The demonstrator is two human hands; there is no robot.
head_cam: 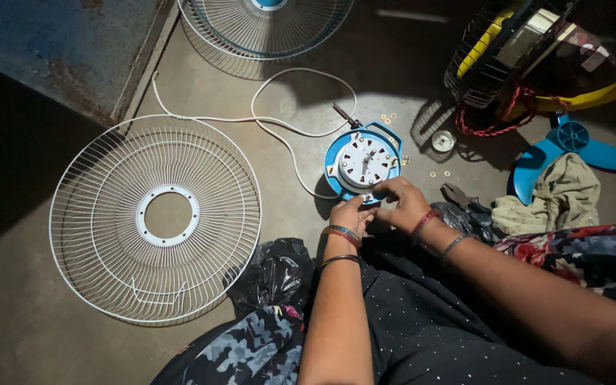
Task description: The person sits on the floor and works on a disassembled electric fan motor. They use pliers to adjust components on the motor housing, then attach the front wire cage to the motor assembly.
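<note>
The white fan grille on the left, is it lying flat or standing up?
Lying flat. The white fan grille rests on the concrete floor, its full round outline and centre ring facing the camera, apart from both hands.

White wire fan guard [155,217] flat on concrete floor [30,335], left. Second guard [265,25] at top edge. Crumpled black plastic bag [276,274] near the lap. Blue fan blade [572,146] and beige rag [557,196] right; small washers [440,173] scattered between.

Left hand [351,212]: forearm extended straight up the view, wrist bangled, fingers curled inward. Right hand [402,202]: forearm entering from lower right, wrist bangled, bent inward, fingers curled and pinched. Both hands close together, knuckles up, nearly touching.
</note>
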